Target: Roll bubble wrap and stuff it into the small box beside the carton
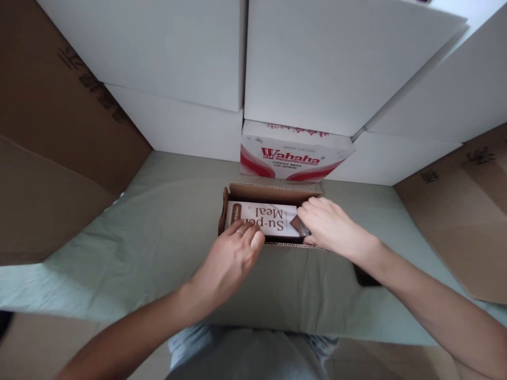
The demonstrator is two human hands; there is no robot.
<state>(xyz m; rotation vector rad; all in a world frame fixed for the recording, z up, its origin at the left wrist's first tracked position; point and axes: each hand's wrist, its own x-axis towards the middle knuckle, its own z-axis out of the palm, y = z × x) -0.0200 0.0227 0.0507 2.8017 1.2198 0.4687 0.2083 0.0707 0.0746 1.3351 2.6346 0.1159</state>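
A small open cardboard box [274, 188] stands on the green cloth. Inside it lies a white and brown meal box [273, 212] printed "Su-per Meal", its lettering upside down to me. My left hand [237, 250], with a ring on one finger, reaches over the box's near wall. Its fingers are curled and pressed together on the meal box; their tips are partly hidden. At the right end, my right hand [330, 224] has its fingers closed inside the cardboard box. Beside them shows a shiny, clear-looking bit, mostly covered, which I cannot make out.
Behind stands a red and white Wahaha water carton [293, 158], under stacked white boxes [304, 63]. Large brown cartons stand at the left [51, 126] and right [459, 200]. A dark flat object [365, 276] lies partly under my right forearm on the green cloth [158, 221].
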